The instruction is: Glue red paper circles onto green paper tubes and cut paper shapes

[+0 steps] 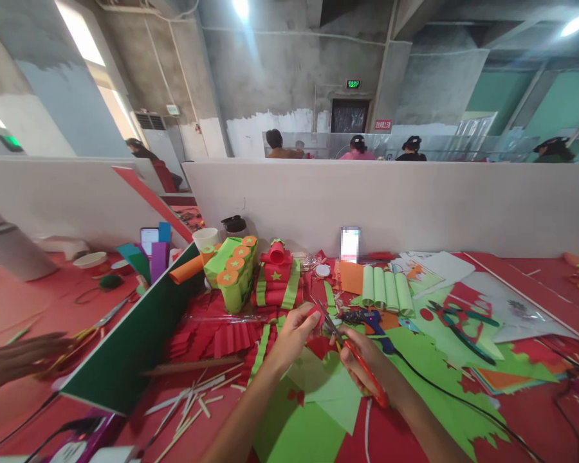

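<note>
My left hand (pixel 293 331) pinches a small piece of red paper (pixel 318 317) between thumb and fingers. In my right hand (pixel 361 360) is a pair of scissors (pixel 367 373) with red-orange handles, its blades pointing up and left at the red paper. Whether the blades touch the paper I cannot tell. Below both hands lie light green paper sheets (pixel 332 392) with small red scraps (pixel 296 397) on them. Just beyond the scissors rests a blue glue gun (pixel 374 319) with a black cord.
Behind stand a red paper model (pixel 276 276) with green strips and a green paper model (pixel 231 270) with orange discs. Pliers (pixel 468 328) and light green paper rolls (pixel 388 290) lie right. Left are wooden sticks (pixel 188 411), a dark green board (pixel 125 347) and another person's hand (pixel 24 360).
</note>
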